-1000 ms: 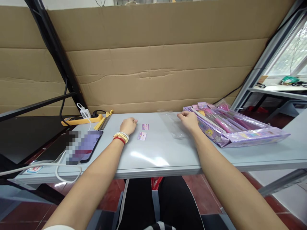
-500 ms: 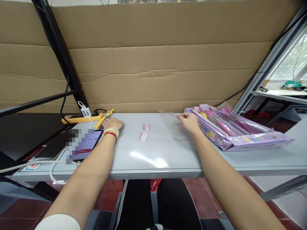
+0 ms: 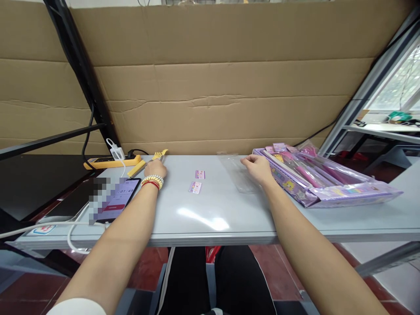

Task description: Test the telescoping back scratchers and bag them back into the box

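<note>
At the table's back left, my left hand (image 3: 155, 169) is closed, its fingertips hidden behind the knuckles. Just beyond it stick out the tines of a yellow fork (image 3: 158, 155) and a narrow yellow tip (image 3: 165, 152), apparently from a second tool. A yellow handle (image 3: 137, 169) shows to the hand's left; which tool it belongs to is unclear. My right hand (image 3: 257, 168) pinches the right edge of a clear plastic bag (image 3: 238, 173) lying flat. Between the hands lie two small purple printed cards, one farther back (image 3: 200, 174) and one nearer (image 3: 195, 187).
On the right, a purple box (image 3: 310, 194) under clear film holds pink items. A phone (image 3: 116, 201) lies at left, with a yellow power strip (image 3: 111, 163), white plug (image 3: 117, 152) and white cable (image 3: 52, 222). Cardboard (image 3: 229, 78) walls off the table's back.
The fork tines have shifted to the right beyond my left hand, and a second yellow tip now shows beside them. My right hand and the plastic bag have hardly moved.
</note>
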The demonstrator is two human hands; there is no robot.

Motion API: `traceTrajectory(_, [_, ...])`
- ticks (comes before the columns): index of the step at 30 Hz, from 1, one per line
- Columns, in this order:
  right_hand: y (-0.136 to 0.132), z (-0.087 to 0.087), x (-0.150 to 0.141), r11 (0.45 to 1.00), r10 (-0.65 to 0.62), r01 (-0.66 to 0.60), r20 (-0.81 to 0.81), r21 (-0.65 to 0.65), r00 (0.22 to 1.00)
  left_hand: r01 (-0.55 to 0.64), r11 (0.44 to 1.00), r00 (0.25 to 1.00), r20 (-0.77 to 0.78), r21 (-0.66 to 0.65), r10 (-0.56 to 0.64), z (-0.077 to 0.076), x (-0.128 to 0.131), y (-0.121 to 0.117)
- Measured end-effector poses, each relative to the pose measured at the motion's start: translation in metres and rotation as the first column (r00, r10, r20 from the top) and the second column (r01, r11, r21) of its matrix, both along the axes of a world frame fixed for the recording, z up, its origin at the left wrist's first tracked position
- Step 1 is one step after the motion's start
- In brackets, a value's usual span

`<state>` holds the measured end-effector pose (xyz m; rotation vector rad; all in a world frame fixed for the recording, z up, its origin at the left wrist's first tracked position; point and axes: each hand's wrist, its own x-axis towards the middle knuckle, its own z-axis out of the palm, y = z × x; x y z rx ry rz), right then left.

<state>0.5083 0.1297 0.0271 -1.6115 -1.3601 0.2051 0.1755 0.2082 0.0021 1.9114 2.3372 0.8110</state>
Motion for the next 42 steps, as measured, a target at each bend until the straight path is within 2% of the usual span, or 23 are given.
traceTrajectory(1, [0.0,0.0,0.0,1.0,0.004,-0.004,0.001,0.0,1.0,-0.037,0.999,0.999,-0.01,-0.018,0.036,0.002,0.003,-0.002])
traceTrajectory(3, [0.0,0.0,-0.001,1.0,0.015,-0.015,0.005,0.003,1.0,-0.02,1.0,0.999,-0.037,0.014,0.021,0.008,0.012,-0.008])
traceTrajectory(6, [0.001,-0.002,-0.002,0.998,0.044,-0.044,0.007,0.033,0.999,0.188,0.971,0.982,-0.048,0.151,-0.182,0.015,0.027,-0.016])
traceTrajectory(8, [0.003,-0.004,-0.002,0.992,0.087,-0.085,-0.019,0.093,0.996,0.372,0.911,0.928,-0.041,0.179,-0.371,0.017,0.036,-0.022])
traceTrajectory(11, [0.006,-0.009,-0.002,0.958,0.24,-0.22,-0.095,0.185,0.966,0.569,0.813,0.82,-0.006,0.122,-0.573,0.017,0.048,-0.03])
traceTrajectory(13, [0.007,-0.011,-0.003,0.919,0.371,-0.341,-0.139,0.199,0.918,0.619,0.782,0.784,-0.006,0.078,-0.62,0.016,0.055,-0.035])
traceTrajectory(16, [0.005,-0.013,-0.011,0.86,0.509,-0.489,-0.182,0.142,0.842,0.646,0.762,0.763,-0.076,0.045,-0.643,0.016,0.062,-0.044])
traceTrajectory(19, [0.002,-0.014,-0.023,0.827,0.562,-0.549,-0.196,0.12,0.803,0.641,0.766,0.762,-0.151,0.048,-0.629,0.019,0.067,-0.052])
traceTrajectory(24, [0.002,-0.019,-0.04,0.832,0.555,-0.541,-0.199,0.125,0.808,0.641,0.766,0.744,-0.285,0.047,-0.604,0.023,0.078,-0.062])
traceTrajectory(29, [0.003,-0.019,-0.052,0.848,0.518,-0.513,-0.405,0.131,0.753,0.592,0.801,0.739,-0.456,0.09,-0.496,0.023,0.097,-0.074])
traceTrajectory(32, [-0.001,-0.012,-0.054,0.84,0.528,-0.518,-0.476,0.165,0.704,0.606,0.776,0.739,-0.484,0.173,-0.469,0.027,0.101,-0.082])
traceTrajectory(35, [-0.007,-0.002,-0.039,0.849,0.521,-0.483,-0.496,0.214,0.695,0.573,0.78,0.78,-0.46,0.251,-0.425,0.034,0.087,-0.081])
traceTrajectory(38, [-0.017,0.008,-0.006,0.911,0.412,-0.307,-0.547,0.276,0.729,0.376,0.847,0.904,-0.351,0.376,-0.245,0.042,0.058,-0.071])
traceTrajectory(40, [-0.027,0.015,0.022,0.934,0.343,-0.212,-0.561,0.287,0.753,0.246,0.856,0.954,-0.272,0.455,-0.129,0.046,0.038,-0.061])
traceTrajectory(42, [-0.04,0.022,0.052,0.94,0.294,-0.131,-0.551,0.315,0.781,0.168,0.85,0.973,-0.224,0.499,-0.06,0.047,0.021,-0.053])
